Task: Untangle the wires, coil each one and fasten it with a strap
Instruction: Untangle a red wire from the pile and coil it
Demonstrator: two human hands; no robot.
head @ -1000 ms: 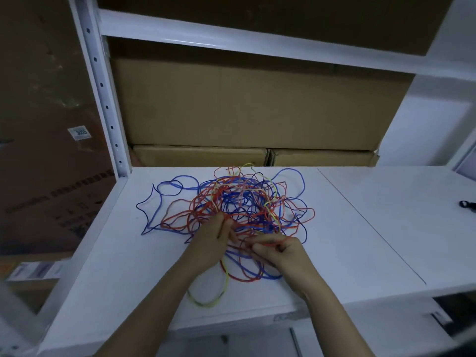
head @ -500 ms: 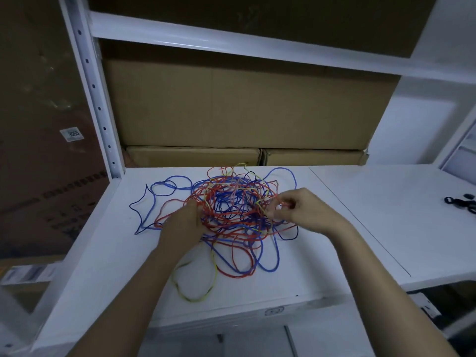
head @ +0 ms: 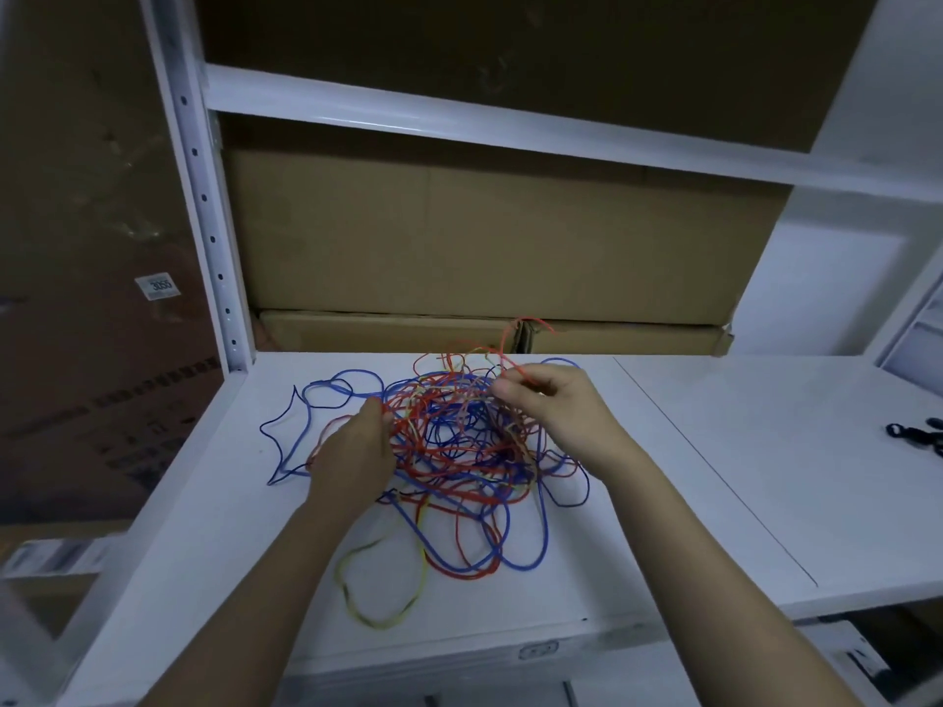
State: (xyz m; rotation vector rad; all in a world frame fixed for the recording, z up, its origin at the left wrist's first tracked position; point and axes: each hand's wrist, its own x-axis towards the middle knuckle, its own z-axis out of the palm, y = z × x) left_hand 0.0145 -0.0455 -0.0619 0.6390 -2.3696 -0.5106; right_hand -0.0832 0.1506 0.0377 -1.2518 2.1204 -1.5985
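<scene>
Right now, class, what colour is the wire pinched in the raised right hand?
Red wire, clearest in the head view.

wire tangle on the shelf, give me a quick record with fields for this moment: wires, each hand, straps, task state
wires: red, blue and yellow wires in one tangle on the white shelf
loose loops: yellow loop at the near edge; blue loop at the left
left hand: left hand rests on the left side of the tangle; grip not visible
right hand: right hand pinches a red wire and lifts its end above the pile
straps: black straps at the far right of the shelf
task state: nothing coiled or fastened yet
</scene>
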